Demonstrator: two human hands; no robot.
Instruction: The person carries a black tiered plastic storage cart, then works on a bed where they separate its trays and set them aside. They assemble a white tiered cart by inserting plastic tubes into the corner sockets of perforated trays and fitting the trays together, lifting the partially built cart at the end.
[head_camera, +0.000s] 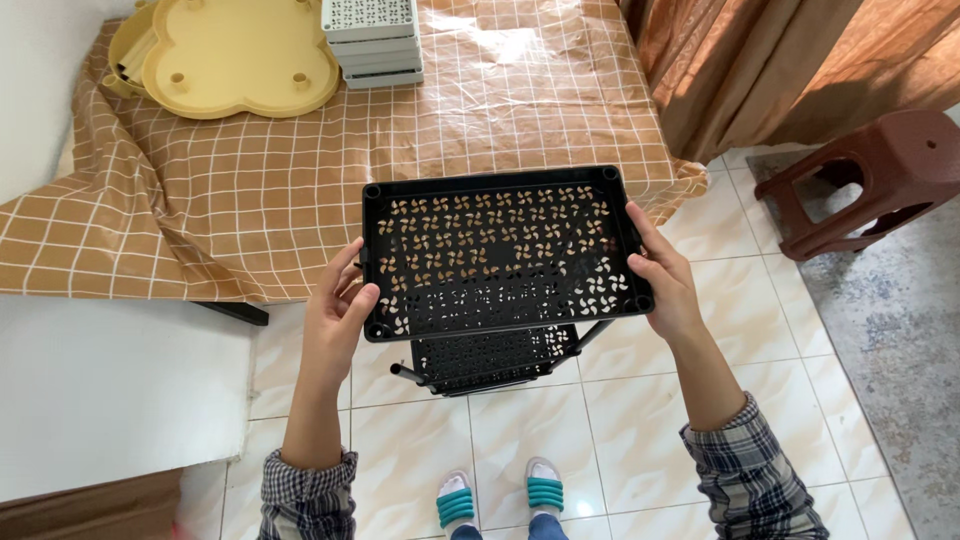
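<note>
**Holding shelf over rack — misalignment risk**

Holding a black shelf (505, 250) level, one hand per short side: left hand (338, 312) clamped on the left edge, thumb on the rim and fingers curled under; right hand (664, 282) pressed on the right edge, fingers along the side wall. The shelf sits mid-air between the table (230, 210) and the person, right above the lower rack (490, 358) on the floor.

Risks as I judge them:
- Poles (592, 335) of the rack lean outward, not plumb — corner sockets may miss them, and the shelf would jam on one corner or tilt.
- Grip is on the edges only; if one side catches, the other could slip out of the fingers.
- Rack is light and free-standing — a skewed push could tip it onto the slippers (500, 495) just near of it.
- Far edge of the shelf overlaps the cloth (150, 250) edge in view; can't tell if they touch. A snag would drag the cloth.

Stool (870, 180) is well right, no conflict.
</note>
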